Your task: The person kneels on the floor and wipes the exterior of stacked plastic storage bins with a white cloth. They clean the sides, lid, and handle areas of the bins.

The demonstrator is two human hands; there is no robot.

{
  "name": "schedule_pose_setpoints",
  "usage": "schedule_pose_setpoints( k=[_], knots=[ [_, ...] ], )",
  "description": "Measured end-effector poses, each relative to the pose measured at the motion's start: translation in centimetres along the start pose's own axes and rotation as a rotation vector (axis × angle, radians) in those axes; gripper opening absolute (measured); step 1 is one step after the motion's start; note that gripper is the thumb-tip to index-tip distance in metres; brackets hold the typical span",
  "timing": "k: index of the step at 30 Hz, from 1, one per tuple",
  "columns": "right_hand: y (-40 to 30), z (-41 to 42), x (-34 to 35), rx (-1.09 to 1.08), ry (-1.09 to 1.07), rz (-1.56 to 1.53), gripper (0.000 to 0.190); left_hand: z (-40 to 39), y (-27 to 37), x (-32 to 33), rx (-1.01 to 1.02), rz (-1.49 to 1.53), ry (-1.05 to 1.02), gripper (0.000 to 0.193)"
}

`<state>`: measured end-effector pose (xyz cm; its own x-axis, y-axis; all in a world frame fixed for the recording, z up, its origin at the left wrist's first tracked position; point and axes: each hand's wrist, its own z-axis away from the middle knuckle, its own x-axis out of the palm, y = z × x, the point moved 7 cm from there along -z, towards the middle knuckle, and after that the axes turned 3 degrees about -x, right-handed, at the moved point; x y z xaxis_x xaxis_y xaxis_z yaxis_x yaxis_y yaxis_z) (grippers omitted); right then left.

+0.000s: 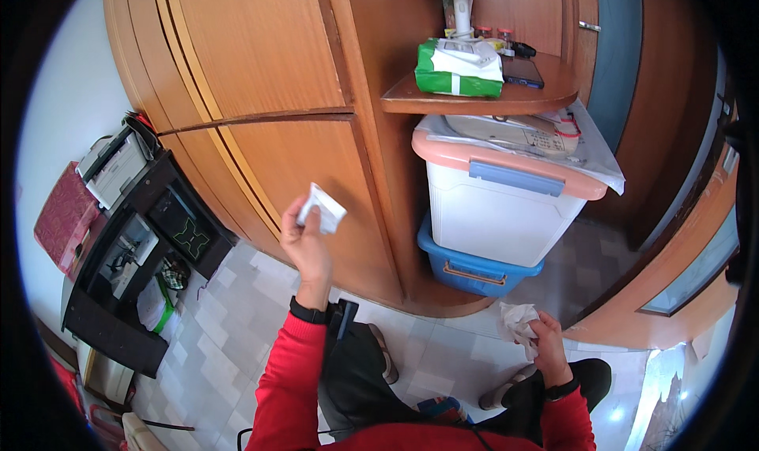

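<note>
My left hand (308, 243) is raised in front of the wooden cabinet doors and pinches a small, flat white packet or folded sheet (329, 209); which of these it is I cannot tell. Lower down on the right, my right hand (549, 338) holds a crumpled white tissue (517, 320) above the tiled floor. On the rounded wooden shelf (474, 102) lies a green and white soft pack (459, 74), with a phone (523, 73) beside it and a white handheld steamer (462, 6) standing behind.
Below the shelf, a white storage box (495, 208) with a pink lid stands on a blue bin (474, 267). The wooden cabinet (278, 48) fills the upper left. A black desk (112, 326) with a printer (118, 166) stands at the far left, an orange-brown door (628, 332) at the right.
</note>
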<state>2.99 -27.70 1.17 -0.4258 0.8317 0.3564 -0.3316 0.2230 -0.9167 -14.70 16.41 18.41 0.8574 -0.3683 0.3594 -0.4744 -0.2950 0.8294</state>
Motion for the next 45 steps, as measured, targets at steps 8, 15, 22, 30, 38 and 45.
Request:
schedule_pose_setpoints(
  k=[8,15,22,30,38,45],
  knots=[
    [0.6,-0.2,-0.1,0.003,0.009,-0.003,0.022,-6.3,5.0,4.5,0.47,-0.144,0.095,0.025],
    [0.8,-0.3,0.0,0.011,0.013,0.001,0.02,2.2,1.1,9.2,0.773,-0.684,-0.217,0.046],
    [1.1,-0.3,0.2,0.038,-0.007,-0.001,0.021,2.1,0.6,7.9,0.823,-0.716,-0.257,0.052],
    [1.0,-0.3,0.3,0.084,0.016,0.007,0.024,-2.1,11.1,11.7,1.069,-0.575,-0.219,0.045],
    [0.8,-0.1,0.1,0.09,0.007,0.0,0.026,-3.9,20.2,20.8,1.432,-0.878,-0.247,0.045],
    [0.6,0.3,-0.4,0.079,-0.002,-0.01,0.024,-0.9,15.7,21.1,1.451,-1.116,-0.196,0.045]
  ],
)
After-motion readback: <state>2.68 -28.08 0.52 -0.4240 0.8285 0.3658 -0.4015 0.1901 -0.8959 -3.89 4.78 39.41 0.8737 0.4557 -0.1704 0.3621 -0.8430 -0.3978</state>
